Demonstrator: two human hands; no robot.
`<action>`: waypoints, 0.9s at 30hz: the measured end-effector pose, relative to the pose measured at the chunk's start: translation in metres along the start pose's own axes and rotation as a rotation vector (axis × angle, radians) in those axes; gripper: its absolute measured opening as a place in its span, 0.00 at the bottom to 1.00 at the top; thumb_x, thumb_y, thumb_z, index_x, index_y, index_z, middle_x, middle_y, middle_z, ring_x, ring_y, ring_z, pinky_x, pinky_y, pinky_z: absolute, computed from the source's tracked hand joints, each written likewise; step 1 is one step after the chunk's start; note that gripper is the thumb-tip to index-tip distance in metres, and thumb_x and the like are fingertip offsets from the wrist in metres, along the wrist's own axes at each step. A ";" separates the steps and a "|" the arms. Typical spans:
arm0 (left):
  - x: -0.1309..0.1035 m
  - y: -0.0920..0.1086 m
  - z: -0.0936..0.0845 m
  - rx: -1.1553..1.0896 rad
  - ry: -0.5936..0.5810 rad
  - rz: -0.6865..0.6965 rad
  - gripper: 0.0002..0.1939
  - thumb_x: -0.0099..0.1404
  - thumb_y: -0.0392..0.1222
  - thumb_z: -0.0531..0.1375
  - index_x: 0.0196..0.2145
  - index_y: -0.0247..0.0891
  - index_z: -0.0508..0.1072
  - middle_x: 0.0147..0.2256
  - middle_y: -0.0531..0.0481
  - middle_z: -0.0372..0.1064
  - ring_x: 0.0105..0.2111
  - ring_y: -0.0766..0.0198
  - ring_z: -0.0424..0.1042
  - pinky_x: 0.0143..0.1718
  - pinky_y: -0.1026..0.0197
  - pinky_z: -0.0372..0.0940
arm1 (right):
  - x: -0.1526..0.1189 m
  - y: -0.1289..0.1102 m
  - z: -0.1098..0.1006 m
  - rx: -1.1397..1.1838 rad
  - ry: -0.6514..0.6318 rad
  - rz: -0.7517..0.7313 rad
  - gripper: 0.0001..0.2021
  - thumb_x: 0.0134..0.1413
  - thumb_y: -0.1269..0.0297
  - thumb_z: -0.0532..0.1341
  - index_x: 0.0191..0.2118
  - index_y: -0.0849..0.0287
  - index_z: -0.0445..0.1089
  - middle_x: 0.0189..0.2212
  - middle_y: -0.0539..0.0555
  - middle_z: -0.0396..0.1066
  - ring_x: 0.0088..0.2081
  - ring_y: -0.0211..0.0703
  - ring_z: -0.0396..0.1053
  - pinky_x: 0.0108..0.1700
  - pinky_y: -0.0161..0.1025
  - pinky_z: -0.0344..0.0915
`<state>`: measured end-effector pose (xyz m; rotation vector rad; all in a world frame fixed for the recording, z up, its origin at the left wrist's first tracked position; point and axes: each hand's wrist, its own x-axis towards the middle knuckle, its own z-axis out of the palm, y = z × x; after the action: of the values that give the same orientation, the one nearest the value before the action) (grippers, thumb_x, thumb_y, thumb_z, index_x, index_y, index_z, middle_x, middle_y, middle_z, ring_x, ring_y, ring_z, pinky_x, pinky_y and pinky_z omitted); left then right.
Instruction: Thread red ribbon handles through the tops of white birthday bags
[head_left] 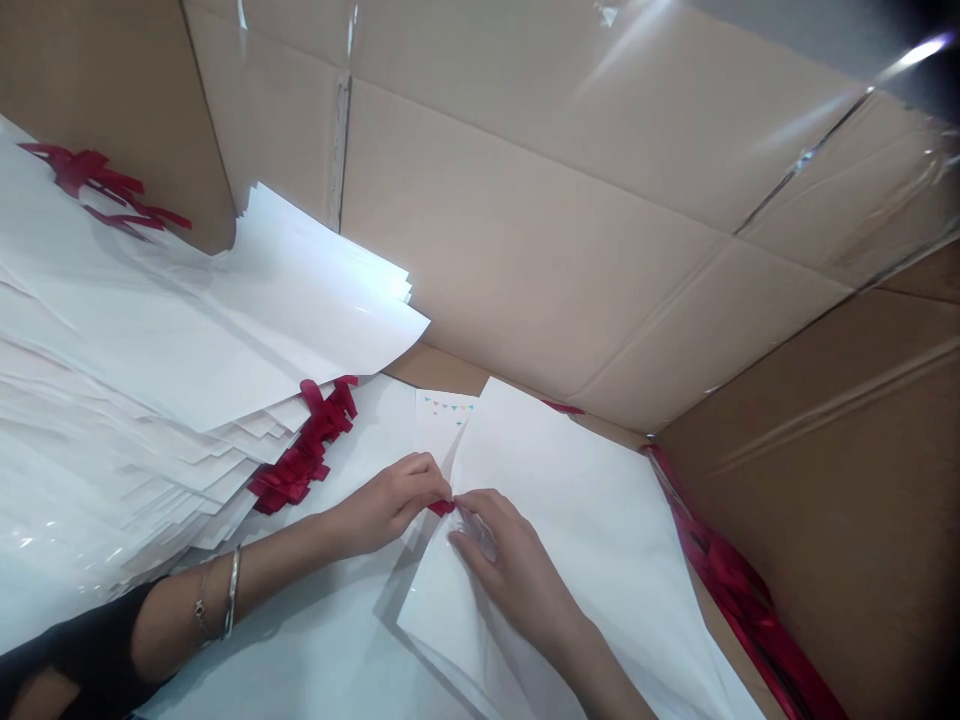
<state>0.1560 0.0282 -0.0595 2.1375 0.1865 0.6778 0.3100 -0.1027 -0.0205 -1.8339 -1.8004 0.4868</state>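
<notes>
a left hand pinches a red ribbon at a white paper bag's edge; the right hand, grip slightly spread, touches the bag.

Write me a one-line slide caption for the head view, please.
Left hand and right hand meet at a short red ribbon by a curved white sheet's edge, beside stacked white sheets.

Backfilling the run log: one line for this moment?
left hand: pinching red ribbon | right hand: touching white sheet | to left: stacked white sheets, ribbon bunch
</notes>
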 end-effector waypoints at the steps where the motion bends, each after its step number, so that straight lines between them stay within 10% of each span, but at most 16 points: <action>1: -0.001 -0.003 -0.001 0.051 -0.034 0.025 0.15 0.70 0.37 0.45 0.39 0.38 0.71 0.35 0.46 0.63 0.37 0.64 0.64 0.38 0.63 0.61 | -0.002 0.003 0.002 -0.015 0.001 0.009 0.11 0.57 0.70 0.55 0.46 0.55 0.65 0.43 0.53 0.68 0.43 0.45 0.67 0.44 0.43 0.67; 14: -0.012 -0.033 -0.015 0.423 -0.274 0.065 0.15 0.69 0.35 0.45 0.41 0.38 0.72 0.35 0.45 0.64 0.34 0.62 0.61 0.38 0.60 0.54 | -0.049 0.073 0.050 -0.458 -0.050 -0.018 0.23 0.66 0.60 0.44 0.65 0.54 0.47 0.63 0.54 0.49 0.63 0.47 0.49 0.60 0.53 0.54; 27: -0.014 -0.031 -0.014 0.468 -0.334 0.014 0.08 0.66 0.39 0.54 0.40 0.41 0.72 0.37 0.48 0.64 0.35 0.62 0.61 0.39 0.61 0.53 | -0.050 0.068 0.041 -0.470 -0.175 -0.020 0.24 0.66 0.59 0.42 0.65 0.58 0.48 0.64 0.55 0.44 0.64 0.48 0.44 0.61 0.56 0.52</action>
<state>0.1401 0.0524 -0.0824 2.6654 0.1585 0.2898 0.3379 -0.1463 -0.0986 -2.1281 -2.1920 0.2318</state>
